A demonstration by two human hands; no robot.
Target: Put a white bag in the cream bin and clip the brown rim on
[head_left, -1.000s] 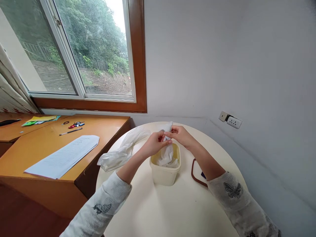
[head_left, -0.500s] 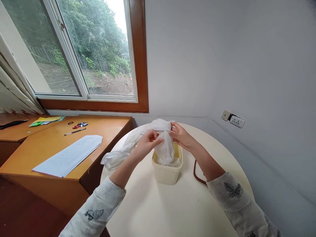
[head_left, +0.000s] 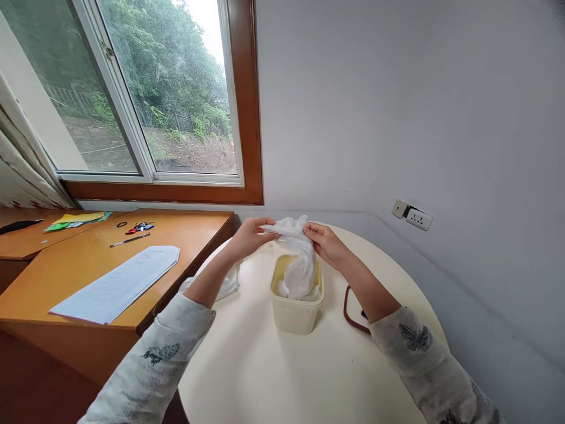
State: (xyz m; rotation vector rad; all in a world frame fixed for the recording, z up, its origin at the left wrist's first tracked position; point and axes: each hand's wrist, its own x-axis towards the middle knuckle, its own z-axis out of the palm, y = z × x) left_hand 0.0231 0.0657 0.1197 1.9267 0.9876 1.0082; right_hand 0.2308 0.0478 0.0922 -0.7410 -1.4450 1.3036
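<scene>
A white plastic bag [head_left: 300, 274] hangs down into a cream plastic tub [head_left: 295, 315], its lower part bunched inside. Above the tub, my left hand [head_left: 251, 237] pinches the bag's gathered upper part on the left side. My right hand [head_left: 325, 242] grips the same bag at its right, with thumb and fingers closed on the film. Between both hands the plastic is stretched and crumpled. More thin whitish plastic [head_left: 230, 284] lies on the round table, partly hidden behind my left forearm.
The tub stands on a round cream table [head_left: 265, 377]. A brown-rimmed object [head_left: 351, 318] lies by my right forearm, partly covered. At left, a wooden desk [head_left: 79, 265] bears papers [head_left: 119, 282], a pen [head_left: 129, 239] and keys [head_left: 140, 227]. A wall socket [head_left: 419, 218] is at right.
My left hand has moved left and up, drawing the bag's upper part sideways. My right hand stays near the same place. The bag in the tub now looks rounder and more bunched.
</scene>
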